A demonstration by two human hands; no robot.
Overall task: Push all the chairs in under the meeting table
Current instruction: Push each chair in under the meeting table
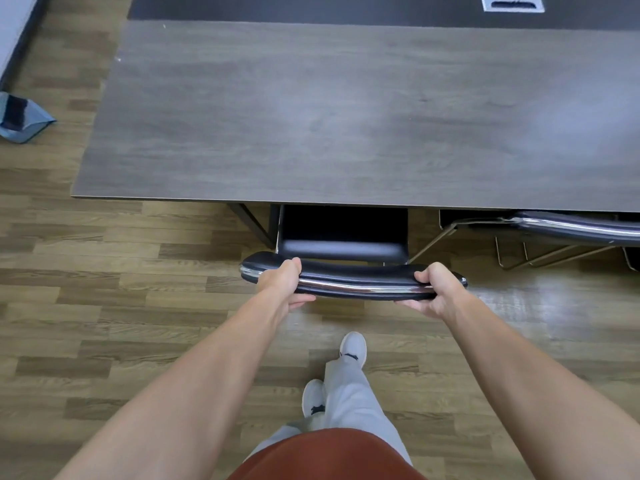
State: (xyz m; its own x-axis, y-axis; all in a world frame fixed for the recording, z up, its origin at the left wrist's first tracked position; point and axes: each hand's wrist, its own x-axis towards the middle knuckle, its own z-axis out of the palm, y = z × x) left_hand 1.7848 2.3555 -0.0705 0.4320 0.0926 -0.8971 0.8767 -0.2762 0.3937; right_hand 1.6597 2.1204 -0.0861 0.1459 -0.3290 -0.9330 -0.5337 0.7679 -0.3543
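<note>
A black padded chair with a chrome strip along its backrest stands at the near edge of the grey wood meeting table. Its seat is partly under the tabletop. My left hand grips the left end of the backrest top. My right hand grips the right end. A second black chair with a chrome frame sits to the right, its backrest close against the table edge.
Wood-look flooring surrounds the table. A blue cloth-like item lies on the floor at far left beside a wall. A cable box is set in the tabletop's far side. My feet in white shoes stand behind the chair.
</note>
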